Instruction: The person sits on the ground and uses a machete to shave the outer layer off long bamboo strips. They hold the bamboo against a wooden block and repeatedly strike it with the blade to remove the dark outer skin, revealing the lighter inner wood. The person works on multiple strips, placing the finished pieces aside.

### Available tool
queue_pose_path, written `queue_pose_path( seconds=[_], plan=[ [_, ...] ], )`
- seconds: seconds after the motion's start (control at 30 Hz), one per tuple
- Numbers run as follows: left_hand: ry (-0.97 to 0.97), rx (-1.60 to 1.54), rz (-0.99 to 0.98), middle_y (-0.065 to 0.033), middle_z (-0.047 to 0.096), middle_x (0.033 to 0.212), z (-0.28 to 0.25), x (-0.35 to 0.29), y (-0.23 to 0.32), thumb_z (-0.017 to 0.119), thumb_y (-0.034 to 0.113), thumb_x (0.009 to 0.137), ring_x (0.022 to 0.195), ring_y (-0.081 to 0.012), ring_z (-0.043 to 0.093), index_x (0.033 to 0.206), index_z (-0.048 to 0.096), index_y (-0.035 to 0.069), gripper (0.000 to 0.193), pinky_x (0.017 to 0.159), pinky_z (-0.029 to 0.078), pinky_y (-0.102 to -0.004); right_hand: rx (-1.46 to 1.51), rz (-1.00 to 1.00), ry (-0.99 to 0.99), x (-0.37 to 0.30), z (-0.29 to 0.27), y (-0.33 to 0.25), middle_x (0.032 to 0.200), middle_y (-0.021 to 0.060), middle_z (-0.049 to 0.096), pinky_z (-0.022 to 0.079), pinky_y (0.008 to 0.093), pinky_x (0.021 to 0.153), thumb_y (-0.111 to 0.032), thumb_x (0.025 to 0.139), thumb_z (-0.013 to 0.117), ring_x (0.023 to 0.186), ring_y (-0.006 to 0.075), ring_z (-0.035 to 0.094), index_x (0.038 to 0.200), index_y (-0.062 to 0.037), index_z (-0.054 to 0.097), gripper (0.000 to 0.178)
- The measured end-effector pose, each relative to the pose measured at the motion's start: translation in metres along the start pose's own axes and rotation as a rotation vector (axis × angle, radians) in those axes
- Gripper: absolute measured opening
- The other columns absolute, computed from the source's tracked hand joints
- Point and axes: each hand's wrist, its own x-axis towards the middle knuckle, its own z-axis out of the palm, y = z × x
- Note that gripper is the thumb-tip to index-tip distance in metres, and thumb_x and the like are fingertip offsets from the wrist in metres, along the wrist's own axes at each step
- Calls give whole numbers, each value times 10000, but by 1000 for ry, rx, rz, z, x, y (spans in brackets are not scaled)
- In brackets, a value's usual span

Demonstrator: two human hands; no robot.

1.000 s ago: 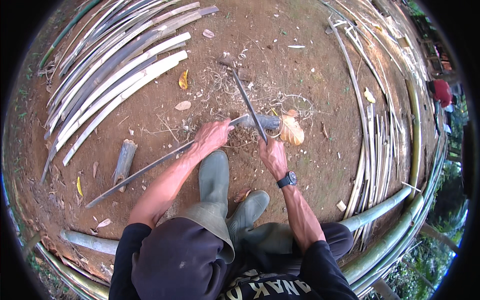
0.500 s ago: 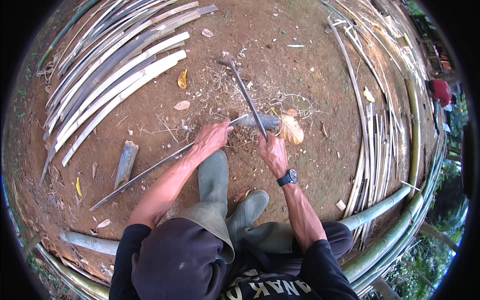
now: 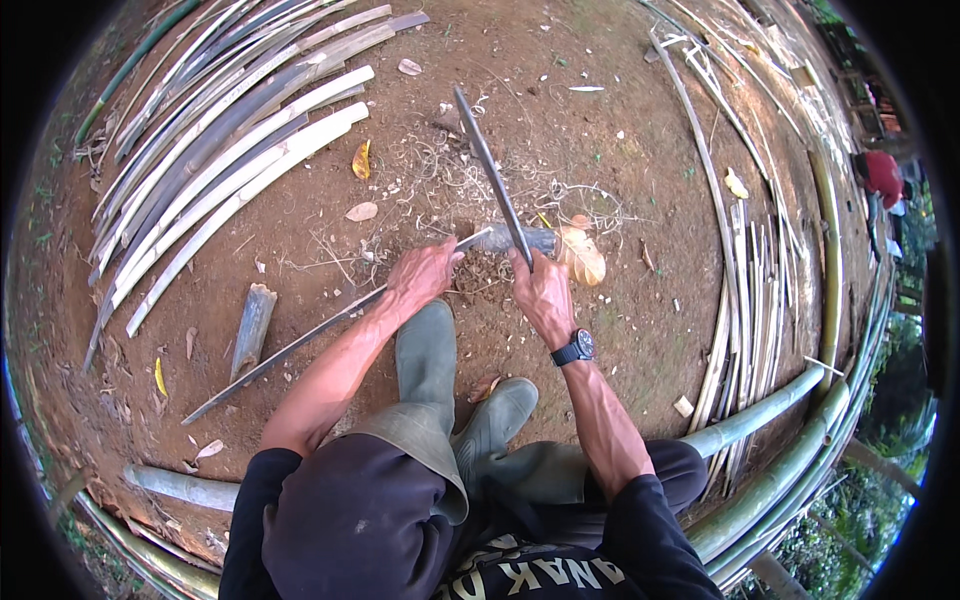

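Observation:
My left hand (image 3: 422,275) is closed around a long split bamboo strip (image 3: 290,347). The strip slants from the lower left, under my forearm, to a pale end just past my fingers. That end meets a short grey log piece (image 3: 538,240) lying on the ground. In my right hand (image 3: 543,293) is a machete, its long dark blade (image 3: 488,165) pointing away from me and slightly left, above the log. The grip itself is hidden in my fist. Blade and strip end look apart.
Many split bamboo strips (image 3: 240,190) lie at the far left, thinner pale ones (image 3: 745,310) at right. A short bamboo piece (image 3: 254,325) rests left of my boots (image 3: 427,350). Curled shavings (image 3: 590,200) and a dry leaf (image 3: 581,257) surround the log. Another person (image 3: 880,178) is far right.
The machete blade has tilted, its tip shifting farther away from me; my right hand has moved slightly up the picture. My left hand and the bamboo strip have hardly moved.

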Motion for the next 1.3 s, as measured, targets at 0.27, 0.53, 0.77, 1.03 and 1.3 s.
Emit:
queue_pose_path(
  seconds=[0.27,0.53,0.77,1.03,1.3],
  plan=[
    [-10,-30,-14,-192,586,636,2,3,7,475,295,954,574,-393,593,917,520,36,266,502,449,-490,-125,34,-116,-8,17,53,648,284,575,478,482,578,-249,882,554,623,425,604,845,42,624,302],
    [-30,-31,-44,-198,595,648,-2,2,3,479,298,952,590,-391,607,926,522,32,271,508,459,-489,70,-110,142,-7,9,11,610,268,562,453,471,523,-216,894,548,576,427,588,768,34,588,283],
    [19,-69,5,-187,588,628,2,0,-2,467,309,959,582,-397,596,917,507,26,289,509,444,-497,-45,-35,-10,-12,25,37,613,272,566,459,472,545,-236,890,556,588,432,588,792,53,606,310],
    [-64,-39,-8,-177,600,648,-5,7,1,469,256,957,582,-352,612,967,537,10,255,520,460,-465,-66,64,-26,-8,26,45,614,285,559,439,474,525,-253,905,546,594,438,581,733,61,595,361],
    [-57,-66,-3,-162,571,600,-4,7,-6,479,294,958,511,-312,576,952,524,12,285,473,439,-440,71,39,26,0,12,21,588,278,540,430,454,502,-250,920,530,537,413,570,789,66,617,353]
  ],
)
